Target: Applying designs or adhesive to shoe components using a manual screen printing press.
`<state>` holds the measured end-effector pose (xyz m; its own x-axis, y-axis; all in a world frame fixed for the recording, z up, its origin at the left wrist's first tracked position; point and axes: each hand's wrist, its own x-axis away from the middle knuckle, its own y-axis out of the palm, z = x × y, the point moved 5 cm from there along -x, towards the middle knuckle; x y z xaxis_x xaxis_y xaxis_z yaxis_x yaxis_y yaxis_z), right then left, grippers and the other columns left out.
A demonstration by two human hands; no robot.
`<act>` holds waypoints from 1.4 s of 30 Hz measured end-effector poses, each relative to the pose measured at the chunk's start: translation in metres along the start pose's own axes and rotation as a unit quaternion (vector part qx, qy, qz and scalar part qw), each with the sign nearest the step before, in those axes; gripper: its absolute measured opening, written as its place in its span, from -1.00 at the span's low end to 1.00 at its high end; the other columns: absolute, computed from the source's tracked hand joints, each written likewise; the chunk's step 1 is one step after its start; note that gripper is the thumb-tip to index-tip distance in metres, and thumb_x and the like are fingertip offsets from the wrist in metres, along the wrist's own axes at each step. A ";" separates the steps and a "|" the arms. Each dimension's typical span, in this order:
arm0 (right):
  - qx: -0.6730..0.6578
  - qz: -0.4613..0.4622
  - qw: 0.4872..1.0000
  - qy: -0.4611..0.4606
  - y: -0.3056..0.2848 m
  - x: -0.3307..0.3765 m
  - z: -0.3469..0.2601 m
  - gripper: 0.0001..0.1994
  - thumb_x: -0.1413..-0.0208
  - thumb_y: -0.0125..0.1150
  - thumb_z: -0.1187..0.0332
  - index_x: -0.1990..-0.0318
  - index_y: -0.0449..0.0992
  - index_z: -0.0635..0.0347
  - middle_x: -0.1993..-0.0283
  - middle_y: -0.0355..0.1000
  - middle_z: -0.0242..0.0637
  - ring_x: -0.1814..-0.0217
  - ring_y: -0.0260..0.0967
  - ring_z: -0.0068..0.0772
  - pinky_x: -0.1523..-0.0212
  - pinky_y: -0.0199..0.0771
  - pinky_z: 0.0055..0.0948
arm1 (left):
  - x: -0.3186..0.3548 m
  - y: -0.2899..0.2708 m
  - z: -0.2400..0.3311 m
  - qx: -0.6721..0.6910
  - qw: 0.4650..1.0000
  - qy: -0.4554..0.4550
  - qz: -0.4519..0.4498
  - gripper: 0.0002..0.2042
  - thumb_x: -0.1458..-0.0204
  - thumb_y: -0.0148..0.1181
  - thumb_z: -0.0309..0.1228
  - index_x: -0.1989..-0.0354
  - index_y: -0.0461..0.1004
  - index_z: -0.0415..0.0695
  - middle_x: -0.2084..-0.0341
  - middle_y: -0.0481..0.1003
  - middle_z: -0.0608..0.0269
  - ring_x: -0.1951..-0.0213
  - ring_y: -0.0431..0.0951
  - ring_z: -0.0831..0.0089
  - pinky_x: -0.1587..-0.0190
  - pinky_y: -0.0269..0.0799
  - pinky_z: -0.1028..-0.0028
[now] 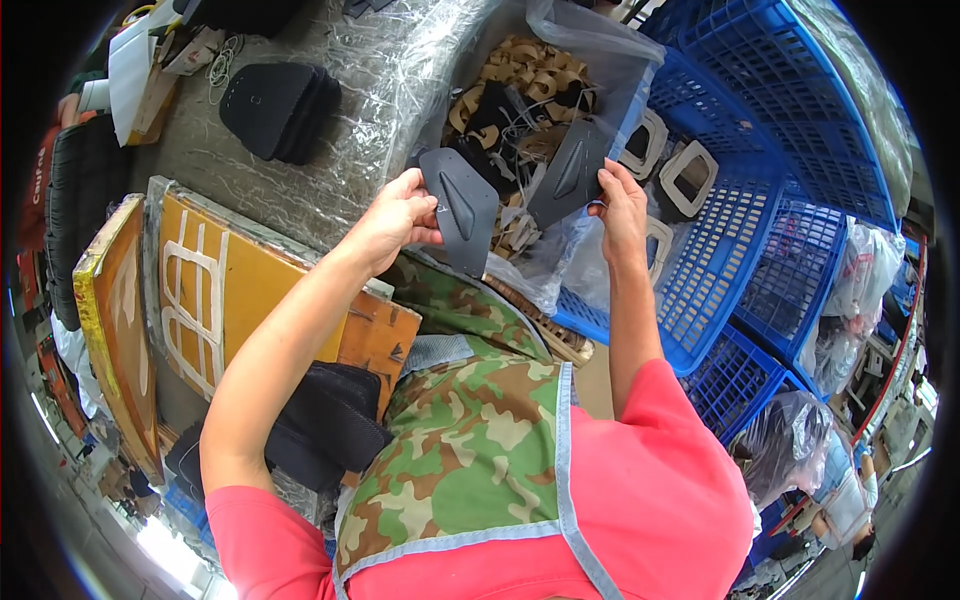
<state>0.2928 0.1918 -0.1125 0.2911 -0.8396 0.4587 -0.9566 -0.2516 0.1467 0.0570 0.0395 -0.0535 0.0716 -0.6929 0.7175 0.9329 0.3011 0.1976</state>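
Hands raised side by side over the work area, each closed on one dark grey cut piece. Left hand (400,218) pinches the left dark piece (462,208) by its left edge, thumb on the near face, fingers behind; the piece hangs to the right of and below the grip, broad at the top and tapering to a point at the bottom, with a raised rib down its middle. Right hand (622,212) holds the right dark piece (572,172) by its right edge; that piece lies to the left of and slightly above the grip, tilted, also ribbed. The two pieces are near each other but apart, a narrow gap between their inner edges.

Directly beyond both grips: a clear plastic bag (590,50), open, filled with tan and black cut parts (525,80). To the right of the right hand: a blue plastic crate (740,200) holding pale frame-shaped parts (690,178), with more blue crates stacked beyond it. To the left of and beyond the left hand: a stack of black cut pieces (280,108) on a table under plastic sheeting (390,80). Below the left forearm: yellow-orange boards (225,290) with white markings. Nearest the camera: camouflage apron (470,420) over a red shirt.
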 end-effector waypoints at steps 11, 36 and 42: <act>-0.025 -0.008 0.999 0.024 0.006 0.004 0.002 -0.74 -0.15 0.08 0.35 0.06 0.53 0.24 0.40 0.43 -0.47 0.53 0.27 -0.69 0.51 0.35 -0.65 | 0.000 0.003 0.004 -0.003 1.000 0.003 -0.009 -0.71 -0.19 -0.07 -0.40 -0.06 0.25 -0.15 0.22 0.44 0.28 0.25 0.48 0.57 0.17 0.47 0.48; 0.346 -0.355 0.804 -0.328 0.264 0.043 -0.118 -0.79 -0.06 0.25 0.45 0.14 0.52 0.30 0.34 0.48 -0.36 0.26 0.41 -0.60 0.22 0.41 -0.58 | 0.340 -0.106 -0.050 -0.064 0.935 0.229 0.265 -0.58 -0.24 -0.11 -0.34 -0.25 0.21 -0.21 -0.04 0.41 0.13 0.00 0.45 0.38 -0.13 0.28 0.38; 0.398 -0.427 0.757 -0.295 0.362 -0.071 -0.107 -0.37 -0.04 0.35 0.17 -0.19 0.29 0.32 -0.15 0.32 -0.13 -0.12 0.30 -0.35 -0.10 0.30 -0.43 | 0.396 -0.094 -0.137 0.063 0.899 0.285 0.325 -0.62 -0.28 -0.13 -0.37 -0.25 0.21 -0.17 -0.03 0.39 0.20 0.02 0.45 0.47 -0.07 0.30 0.46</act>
<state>-0.0737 0.2119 0.0019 0.9759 -0.2180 -0.0110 -0.1927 -0.8367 -0.5126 0.0458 -0.3533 0.1206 0.7911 -0.5555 0.2563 0.5828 0.8117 -0.0397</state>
